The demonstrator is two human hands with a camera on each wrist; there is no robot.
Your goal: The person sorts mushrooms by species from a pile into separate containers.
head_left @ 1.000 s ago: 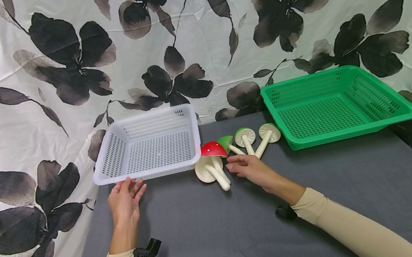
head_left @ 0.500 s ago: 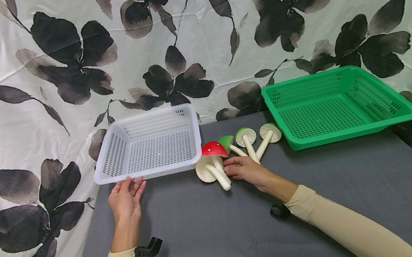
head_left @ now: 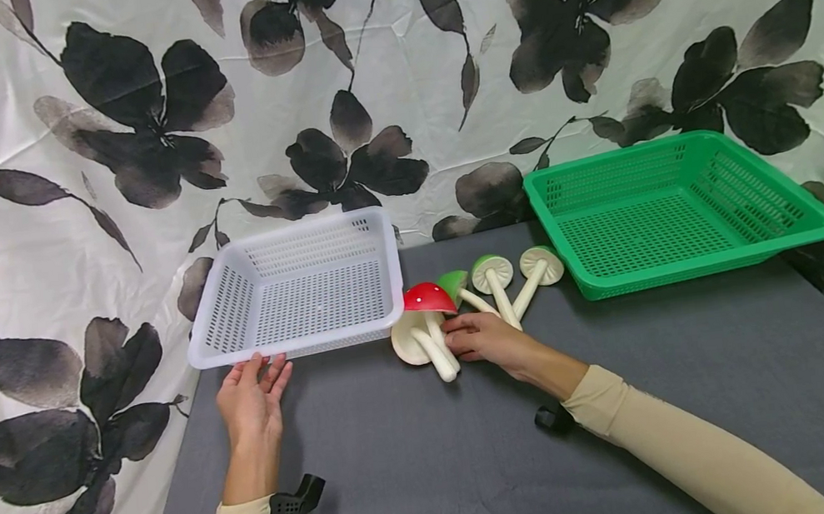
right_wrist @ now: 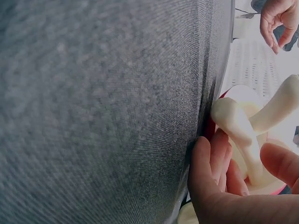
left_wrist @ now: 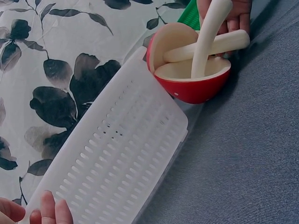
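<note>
Two red-capped toy mushrooms with cream stems lie together on the grey cloth. The right one (head_left: 427, 299) overlaps the other (head_left: 410, 348), beside the white basket's near right corner. My right hand (head_left: 492, 341) is at the stem of the right one. In the right wrist view, the fingers (right_wrist: 219, 156) curl behind that stem (right_wrist: 252, 158), with the thumb on its other side. My left hand (head_left: 252, 403) has its fingertips right at the front rim of the white basket (head_left: 297, 351), fingers loosely bent. In the left wrist view, those fingers (left_wrist: 48, 207) overlap the basket's outer wall.
Several green-capped toy mushrooms (head_left: 492, 274) lie just beyond my right hand. A green basket (head_left: 692, 268) stands at the back right. Floral fabric (head_left: 438, 78) hangs behind the table (head_left: 435, 472). Each wrist carries a black camera mount (head_left: 298, 501).
My right hand has moved left from beside the red-capped mushrooms to the right one's stem, whose lower end has shifted slightly left. My left hand stays at the white basket's rim.
</note>
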